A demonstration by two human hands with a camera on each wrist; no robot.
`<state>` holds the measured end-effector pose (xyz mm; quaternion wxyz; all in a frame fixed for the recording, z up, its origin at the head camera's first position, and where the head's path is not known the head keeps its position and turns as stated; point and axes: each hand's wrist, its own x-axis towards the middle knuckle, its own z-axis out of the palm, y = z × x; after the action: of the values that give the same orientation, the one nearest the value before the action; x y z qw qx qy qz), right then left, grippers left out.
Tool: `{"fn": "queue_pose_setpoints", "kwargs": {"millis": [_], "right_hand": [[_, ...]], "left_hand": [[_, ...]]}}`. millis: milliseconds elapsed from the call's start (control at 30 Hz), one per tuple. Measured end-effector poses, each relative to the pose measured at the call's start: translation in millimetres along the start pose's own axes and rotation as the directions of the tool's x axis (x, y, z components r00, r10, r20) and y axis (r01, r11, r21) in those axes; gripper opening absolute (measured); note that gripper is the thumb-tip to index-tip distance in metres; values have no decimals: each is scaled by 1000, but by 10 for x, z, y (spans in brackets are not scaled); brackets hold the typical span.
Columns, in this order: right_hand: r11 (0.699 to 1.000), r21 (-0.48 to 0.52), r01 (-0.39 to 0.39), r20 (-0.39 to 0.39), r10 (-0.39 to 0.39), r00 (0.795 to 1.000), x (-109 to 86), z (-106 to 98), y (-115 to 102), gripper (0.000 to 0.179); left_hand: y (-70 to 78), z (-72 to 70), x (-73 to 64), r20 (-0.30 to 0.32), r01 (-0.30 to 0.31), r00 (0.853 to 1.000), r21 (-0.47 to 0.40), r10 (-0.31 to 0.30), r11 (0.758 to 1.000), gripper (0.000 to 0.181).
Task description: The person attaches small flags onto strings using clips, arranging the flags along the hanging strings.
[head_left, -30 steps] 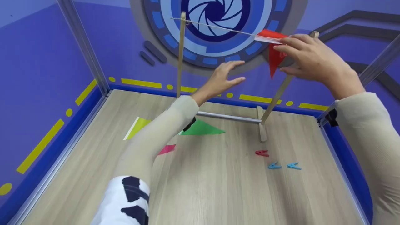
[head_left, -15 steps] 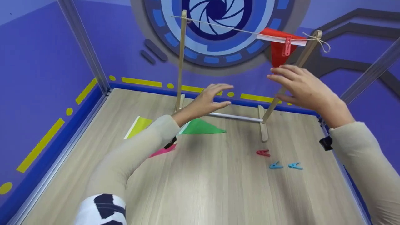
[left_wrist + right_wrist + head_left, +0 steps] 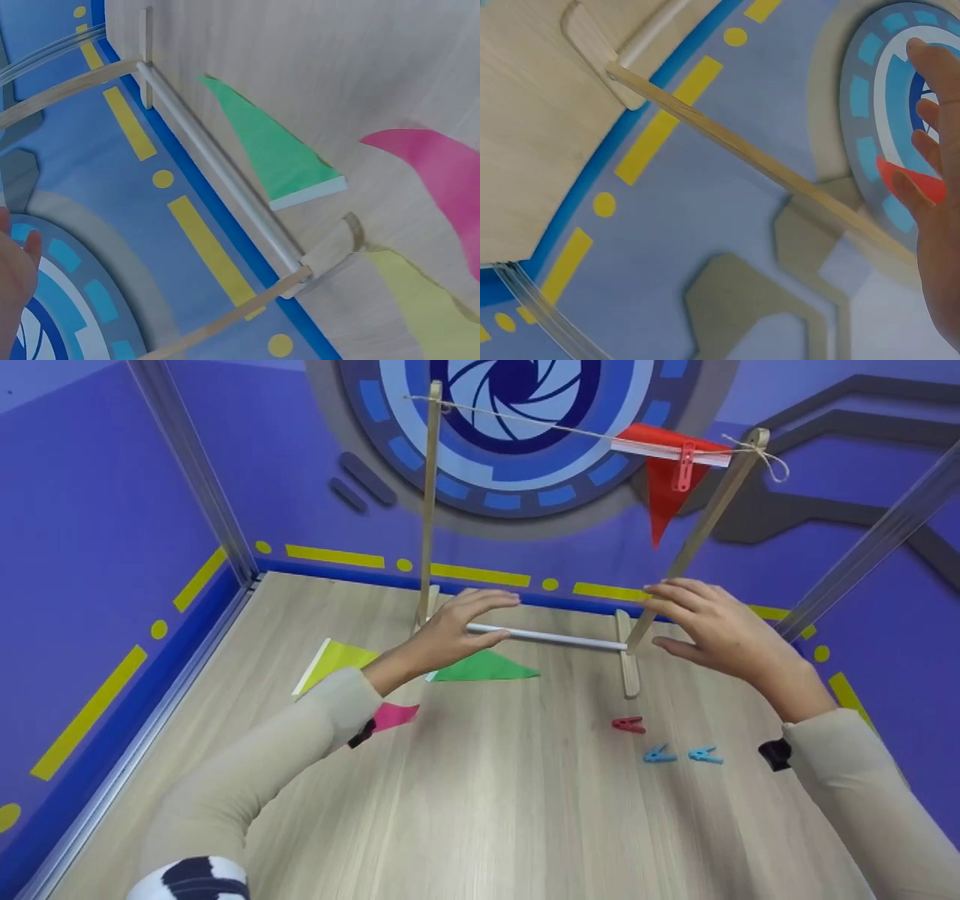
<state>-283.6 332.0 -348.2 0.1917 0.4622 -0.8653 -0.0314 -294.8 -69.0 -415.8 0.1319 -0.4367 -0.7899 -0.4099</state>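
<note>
A red pennant hangs from the string at its right end, with a red clothespin clamped over its white top strip. My right hand hovers below the pennant, beside the right wooden post, fingers relaxed and holding nothing. On the other side, my left hand is in the air, thumb and fingers apart, nothing between them. It overlaps the green pennant in the head view. A yellow pennant and a pink pennant lie on the table near my left forearm, which partly covers the pink one.
Another red clothespin and two blue clothespins, one nearer and one further right, lie on the table at right. A metal rod joins the feet of the stand. Blue printed panels wall the table in.
My right hand has let go of the clipped red pennant and come down below it. My left hand has lowered and shifted left, toward the pennants on the table.
</note>
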Motion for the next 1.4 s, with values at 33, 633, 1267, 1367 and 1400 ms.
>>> {"fn": "queue_pose_setpoints", "kwargs": {"millis": [33,633,1267,1367,1400], "right_hand": [[1000,2,-6,0,6,1000,-30,22,-18,67],[993,89,-77,-67,84,994,-595,523,-235,65],[933,168,-320,66,313,947,-1103,920,-432,63],[916,186,-357,89,346,934,-1168,931,-431,63],[909,192,-369,99,356,929,-1189,936,-433,63]], "left_hand": [[-5,-12,-49,-3,0,1000,-2,0,1000,47],[-60,-137,-728,-104,151,982,-43,-154,988,46],[-169,-246,-1382,-245,367,900,-21,-361,930,46],[-184,-284,-1453,-251,386,892,-7,-375,923,46],[-188,-299,-1475,-254,395,888,-2,-382,919,46]]}}
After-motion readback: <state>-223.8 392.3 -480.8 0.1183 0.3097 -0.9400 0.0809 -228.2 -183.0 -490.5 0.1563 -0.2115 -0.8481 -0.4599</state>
